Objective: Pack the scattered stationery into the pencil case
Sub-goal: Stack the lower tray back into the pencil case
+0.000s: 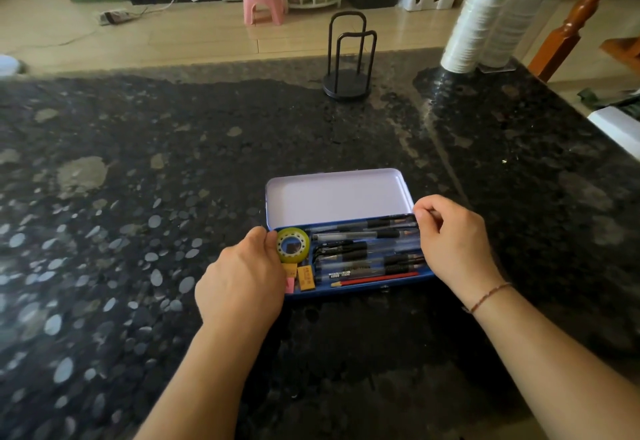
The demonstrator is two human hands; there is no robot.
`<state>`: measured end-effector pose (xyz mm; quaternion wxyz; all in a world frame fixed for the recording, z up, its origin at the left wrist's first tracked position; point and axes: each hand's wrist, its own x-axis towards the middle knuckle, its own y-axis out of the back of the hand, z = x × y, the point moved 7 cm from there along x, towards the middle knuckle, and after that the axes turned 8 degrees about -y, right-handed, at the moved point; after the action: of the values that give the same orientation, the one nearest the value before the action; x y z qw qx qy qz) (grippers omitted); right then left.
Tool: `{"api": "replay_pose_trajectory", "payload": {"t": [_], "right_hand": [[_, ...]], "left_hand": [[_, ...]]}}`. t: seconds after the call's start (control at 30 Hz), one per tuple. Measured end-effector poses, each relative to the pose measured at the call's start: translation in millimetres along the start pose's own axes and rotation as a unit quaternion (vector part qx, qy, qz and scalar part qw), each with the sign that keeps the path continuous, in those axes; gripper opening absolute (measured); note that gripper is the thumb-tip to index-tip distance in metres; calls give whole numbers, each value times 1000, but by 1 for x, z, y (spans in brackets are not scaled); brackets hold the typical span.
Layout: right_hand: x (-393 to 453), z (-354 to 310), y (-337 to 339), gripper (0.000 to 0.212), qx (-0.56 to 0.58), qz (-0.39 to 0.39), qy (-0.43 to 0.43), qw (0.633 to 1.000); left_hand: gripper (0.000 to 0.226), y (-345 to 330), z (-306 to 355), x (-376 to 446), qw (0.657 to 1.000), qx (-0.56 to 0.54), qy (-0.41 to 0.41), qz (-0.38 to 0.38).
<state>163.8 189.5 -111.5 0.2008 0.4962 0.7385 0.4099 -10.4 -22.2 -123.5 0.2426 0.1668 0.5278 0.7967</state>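
Pencil case (363, 283) lies open, left hand (242, 280) pinching tape (292, 245), right hand (450, 242) pinching its rim.

Countertop (138, 197): bare to my left, ahead and to the right of the pencil case (360, 289). Case lid (337, 197): stands open at the far edge, blocking any reach from behind. Tray: packed with pens (363, 245), tape roll (292, 245) and erasers (306, 277). Far obstacles: black wire stand (348, 58) and cup stack (476, 20), both well apart from the case.
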Motion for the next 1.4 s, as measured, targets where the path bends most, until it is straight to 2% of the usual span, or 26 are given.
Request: {"api": "replay_pose_trajectory", "payload": {"t": [0.1, 0.17, 0.27, 0.33, 0.43, 0.53, 0.6, 0.67, 0.7, 0.77, 0.87, 0.9, 0.97, 1.03, 1.13, 1.23, 1.33, 1.4], "right_hand": [[3, 4, -1, 13, 3, -27, 2, 1000], [9, 7, 1, 17, 17, -53, -11, 998], [23, 13, 11, 23, 55, -51, -56, 996], [32, 12, 11, 28, 30, -54, -72, 996], [36, 8, -8, 44, -29, -124, -79, 989], [32, 9, -12, 51, 95, -149, -129, 976], [24, 11, -3, 46, 210, -137, -162, 954], [11, 14, 10, 43, 263, -116, -179, 941], [4, 17, 15, 43, 279, -109, -181, 937], [-13, 18, 22, 36, 274, -105, -167, 941], [-27, 16, 24, 12, 171, -100, -113, 974], [-30, 15, 23, 6, 129, -93, -93, 983], [-34, 11, 22, 3, 60, -62, -52, 995], [-40, 9, 19, 18, 8, -27, -18, 999], [-50, 11, 14, 38, -43, -8, -1, 999], [-55, 17, 8, 41, -72, -4, -20, 997], [-56, 15, 1, 43, -94, -23, -37, 995], [-56, 13, -4, 45, -99, -65, -59, 991]], "left_hand": [[43, -1, -4, 3, 1000, -15, 2, -24], [44, 1, -8, 7, 998, -65, 8, -25], [43, 14, -5, 15, 988, -149, 11, 26], [39, 17, 1, 18, 974, -221, 18, 42], [38, 3, 2, 20, 948, -317, 31, 7], [45, -4, 1, 15, 894, -438, 93, -19], [39, 3, 0, 10, 854, -506, 125, -3], [32, 14, 1, 3, 840, -530, 112, 2], [31, 19, 1, 0, 847, -523, 100, 1], [27, 26, -2, -6, 881, -467, 68, 0], [15, 27, -3, -10, 947, -322, -1, -6], [23, 24, 1, -12, 963, -269, -27, -19], [61, 11, 11, -21, 982, -160, -60, -76], [85, -5, 17, -30, 987, -67, -64, -128], [88, -16, 17, -37, 987, -2, -65, -147], [87, -18, 18, -36, 985, 38, -72, -150], [88, -21, 19, -36, 984, 36, -70, -159], [89, -22, 15, -37, 986, -11, -59, -154]]}}
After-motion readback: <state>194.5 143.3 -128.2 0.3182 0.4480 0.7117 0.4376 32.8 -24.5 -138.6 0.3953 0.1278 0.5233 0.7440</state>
